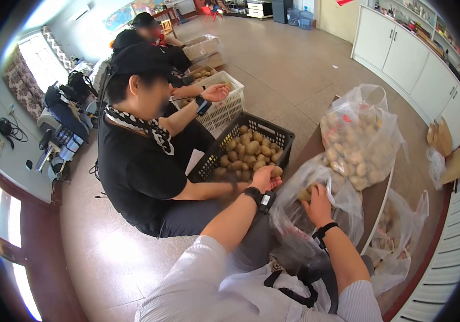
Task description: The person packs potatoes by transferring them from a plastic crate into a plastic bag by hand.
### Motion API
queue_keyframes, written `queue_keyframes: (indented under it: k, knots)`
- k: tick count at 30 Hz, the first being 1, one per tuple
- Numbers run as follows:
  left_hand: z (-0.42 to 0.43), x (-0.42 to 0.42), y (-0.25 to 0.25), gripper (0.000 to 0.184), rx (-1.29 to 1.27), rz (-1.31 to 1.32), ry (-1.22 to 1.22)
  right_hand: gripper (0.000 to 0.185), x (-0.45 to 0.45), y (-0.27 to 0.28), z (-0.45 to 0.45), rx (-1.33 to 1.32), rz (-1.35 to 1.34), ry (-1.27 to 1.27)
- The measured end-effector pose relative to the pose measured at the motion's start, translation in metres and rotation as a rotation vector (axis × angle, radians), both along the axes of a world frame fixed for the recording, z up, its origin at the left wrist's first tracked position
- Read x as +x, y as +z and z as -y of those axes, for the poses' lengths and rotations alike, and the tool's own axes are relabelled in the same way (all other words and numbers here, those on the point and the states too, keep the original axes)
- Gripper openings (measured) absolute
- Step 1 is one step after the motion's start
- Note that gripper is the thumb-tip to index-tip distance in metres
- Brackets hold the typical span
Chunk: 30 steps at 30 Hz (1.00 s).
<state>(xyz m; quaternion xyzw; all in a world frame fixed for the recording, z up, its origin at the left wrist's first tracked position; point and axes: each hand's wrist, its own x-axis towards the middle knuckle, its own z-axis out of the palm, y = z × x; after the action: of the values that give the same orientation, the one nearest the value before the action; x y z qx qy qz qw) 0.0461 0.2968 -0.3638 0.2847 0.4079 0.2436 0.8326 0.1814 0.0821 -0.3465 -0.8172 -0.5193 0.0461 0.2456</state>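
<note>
My left hand (265, 180) is over the near corner of a black crate (288, 146), its fingers curled around a round brown potato (276, 171). Many more potatoes (252, 147) lie inside that crate. My right hand (318, 205) reaches into the mouth of a clear plastic bag (289, 206), its fingers bent against a potato (305, 194) there. Behind it, a full clear bag of potatoes (356, 139) stands on a brown bench (311, 149).
A co-worker in black (139, 161) sits left, one arm near the black crate. Farther back are a white crate (230, 104) and other seated people. Another potato bag (396, 225) rests on the floor at right, near white cabinets (402, 59).
</note>
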Motion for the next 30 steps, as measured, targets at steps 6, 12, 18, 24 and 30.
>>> queue_keyframes:
  k: [6,12,18,24,30]
  knots:
    - [-0.009,0.003,-0.006,0.028,0.016,-0.048,-0.044,0.06,0.003,0.006,-0.019,-0.117,0.149,0.061]
    - [-0.011,0.005,-0.007,0.026,-0.017,-0.05,-0.052,0.059,0.002,-0.005,-0.027,-0.239,0.27,0.139]
    - [-0.014,0.0,-0.012,0.026,-0.04,-0.031,-0.022,0.058,-0.015,-0.034,-0.011,-0.224,0.303,0.165]
    - [-0.021,0.0,-0.024,0.026,-0.021,-0.052,-0.009,0.057,-0.022,-0.036,0.018,-0.183,0.296,0.122]
    - [-0.012,-0.016,0.002,0.015,0.068,-0.066,0.008,0.056,-0.019,-0.043,0.051,-0.155,0.331,0.08]
